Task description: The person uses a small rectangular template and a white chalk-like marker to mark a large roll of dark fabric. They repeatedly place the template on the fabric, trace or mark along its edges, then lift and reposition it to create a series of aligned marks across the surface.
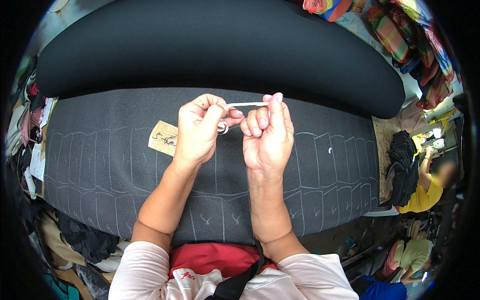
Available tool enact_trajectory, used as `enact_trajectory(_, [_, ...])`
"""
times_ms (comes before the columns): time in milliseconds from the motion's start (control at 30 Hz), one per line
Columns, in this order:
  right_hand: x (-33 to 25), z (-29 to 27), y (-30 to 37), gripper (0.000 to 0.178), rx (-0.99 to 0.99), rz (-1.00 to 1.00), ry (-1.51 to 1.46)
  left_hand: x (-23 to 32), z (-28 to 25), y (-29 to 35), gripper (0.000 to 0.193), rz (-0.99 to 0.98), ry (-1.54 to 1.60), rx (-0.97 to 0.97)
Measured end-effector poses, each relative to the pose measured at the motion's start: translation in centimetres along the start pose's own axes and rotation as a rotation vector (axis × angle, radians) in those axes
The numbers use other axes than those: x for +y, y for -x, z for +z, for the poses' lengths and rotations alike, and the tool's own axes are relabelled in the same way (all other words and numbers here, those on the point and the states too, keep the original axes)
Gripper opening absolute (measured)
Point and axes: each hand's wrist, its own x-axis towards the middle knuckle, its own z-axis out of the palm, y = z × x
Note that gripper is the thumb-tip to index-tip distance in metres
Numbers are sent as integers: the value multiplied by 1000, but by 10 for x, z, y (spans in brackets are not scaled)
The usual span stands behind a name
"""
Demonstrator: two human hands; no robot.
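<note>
Both hands are raised over dark grey fabric [145, 172] marked with rows of pale chalk-like outlines. A narrow white strip [247, 104] is stretched between them, roughly level. My left hand [200, 127] pinches one end between thumb and forefinger, and a white curl [223, 129] hangs by its lower fingers. The other end runs to the thumb of my right hand [269, 132], whose fingers are curled in. Beside my left wrist, a small tan card [164, 138] with dark marks lies on the fabric. Farther right rests a small white piece [330, 150], too small to identify.
A thick black fabric roll [220, 45] lies across the far side. Cloth scraps [80, 240] pile up at the lower left. Stacked black pieces [402, 165] sit at the right, near a person in yellow [425, 192]. Another person [415, 257] is at the lower right.
</note>
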Motion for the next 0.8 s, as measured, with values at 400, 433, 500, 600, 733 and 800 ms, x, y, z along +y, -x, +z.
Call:
enact_trajectory(400, [-5, 3, 0, 29, -4, 23, 27, -3, -1, 0, 12, -8, 112, -25])
enact_trajectory(433, [-5, 2, -1, 30, 43, 33, 77, -3, -2, 0, 12, -2, 123, -35])
enact_trajectory(500, [-4, 2, 0, 28, 8, 9, 13, -4, -3, -1, 13, -3, 142, -42])
enact_trajectory(600, [-6, 2, 1, 27, 35, 28, -19, -6, -4, -1, 14, -18, 162, -30])
enact_trajectory(733, [-8, 3, 1, 27, 9, 35, -10, -6, -5, -2, 15, -24, 215, -10])
enact_trajectory(800, [-6, 5, 1, 29, 16, 22, -9, -5, -5, -1, 15, -23, 238, 2])
